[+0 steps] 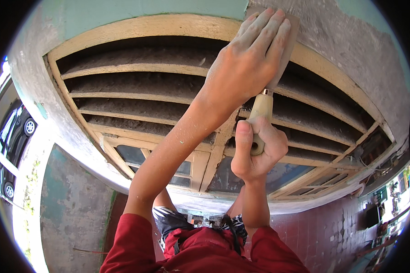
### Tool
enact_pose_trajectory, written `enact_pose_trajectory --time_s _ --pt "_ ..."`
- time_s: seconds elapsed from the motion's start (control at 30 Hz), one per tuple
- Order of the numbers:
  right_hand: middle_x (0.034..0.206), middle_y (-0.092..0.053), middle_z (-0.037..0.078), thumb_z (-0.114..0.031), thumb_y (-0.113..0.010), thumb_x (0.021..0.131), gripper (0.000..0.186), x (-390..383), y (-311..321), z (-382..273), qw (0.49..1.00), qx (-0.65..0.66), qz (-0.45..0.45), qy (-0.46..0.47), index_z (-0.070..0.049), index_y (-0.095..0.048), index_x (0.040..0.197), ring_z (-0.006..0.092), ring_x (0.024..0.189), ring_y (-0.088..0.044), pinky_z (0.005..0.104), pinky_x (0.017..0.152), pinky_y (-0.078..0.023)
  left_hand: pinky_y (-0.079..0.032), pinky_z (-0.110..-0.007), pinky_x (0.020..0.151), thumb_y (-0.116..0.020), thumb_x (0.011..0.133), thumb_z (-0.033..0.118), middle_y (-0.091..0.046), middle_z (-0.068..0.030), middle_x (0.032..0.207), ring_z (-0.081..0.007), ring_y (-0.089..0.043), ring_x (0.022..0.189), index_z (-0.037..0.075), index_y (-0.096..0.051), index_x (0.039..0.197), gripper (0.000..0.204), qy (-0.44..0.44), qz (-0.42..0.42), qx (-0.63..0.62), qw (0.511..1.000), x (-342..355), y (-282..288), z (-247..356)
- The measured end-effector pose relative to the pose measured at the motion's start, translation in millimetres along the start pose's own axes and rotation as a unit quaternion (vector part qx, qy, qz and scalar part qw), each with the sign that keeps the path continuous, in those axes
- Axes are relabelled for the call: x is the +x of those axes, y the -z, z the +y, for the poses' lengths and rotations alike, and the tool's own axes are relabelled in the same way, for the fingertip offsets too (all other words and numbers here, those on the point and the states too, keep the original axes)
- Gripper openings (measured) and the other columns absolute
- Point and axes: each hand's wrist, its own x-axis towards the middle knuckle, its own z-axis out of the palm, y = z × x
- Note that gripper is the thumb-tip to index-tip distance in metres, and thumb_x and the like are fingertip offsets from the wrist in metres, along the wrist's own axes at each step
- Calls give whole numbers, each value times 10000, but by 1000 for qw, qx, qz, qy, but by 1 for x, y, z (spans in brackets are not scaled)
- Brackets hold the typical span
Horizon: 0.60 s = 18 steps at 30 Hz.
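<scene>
A scraper with a wide flat metal blade (288, 48) and a pale handle (262, 107) is held up high against the wall. My right hand (269, 148) is closed around the lower end of the handle, thumb along its side. Flat on the blade lie the stretched fingers of my left hand (243, 68), pressing it near the wall above the window frame. Pale dust coats the fingers of both hands. Behind my arms spans a cream wooden frame (168, 26) with dark, dusty louvre slats (136, 67). The blade's edge against the wall is partly hidden by my fingers.
Bare grey wall (351, 54) shows at upper right, green paint (105, 18) at upper left. Below the slats are glass window panes (228, 175). A low wall (73, 195) stands at left, with a parked car (16, 141) outside. Reddish tiles (314, 227) cover the floor.
</scene>
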Motion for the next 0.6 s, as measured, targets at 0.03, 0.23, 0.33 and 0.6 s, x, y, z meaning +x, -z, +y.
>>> enact_pose_trajectory --time_s 0.03,0.23,0.33,0.6 --pt "514 -476 30 -67 -609 873 224 -2 0 -1 1000 -1 2 2 -5 -546 667 92 447 -447 244 456 -300 -494 -426 1055 -644 790 112 -636 -211 1240 -340 -623 1180 -92 -595 1211 471 3 -5 -5 1000 -1 2 1" --pt "515 -474 20 -58 -604 889 224 3 1 1 1000 8 8 22 -2 -559 676 79 455 -433 245 456 -288 -498 -426 1050 -642 790 103 -636 -207 1245 -333 -623 1181 -95 -593 1212 468 -11 -25 -8 1000 7 6 -1" --pt "523 -505 35 -44 -634 867 204 12 0 -6 1000 15 -4 0 -12 -569 676 116 438 -470 258 451 -316 -495 -442 1057 -596 844 66 -598 -293 1264 -399 -588 1224 -157 -553 1227 445 -159 -10 161 974 6 -7 -34" --pt "524 -472 8 -51 -593 899 221 3 9 -4 1000 -10 -13 18 6 -567 686 70 466 -423 242 460 -287 -510 -420 1025 -649 787 98 -641 -217 1206 -346 -624 1171 -98 -602 1178 440 -2 -31 -1 1000 4 6 3"
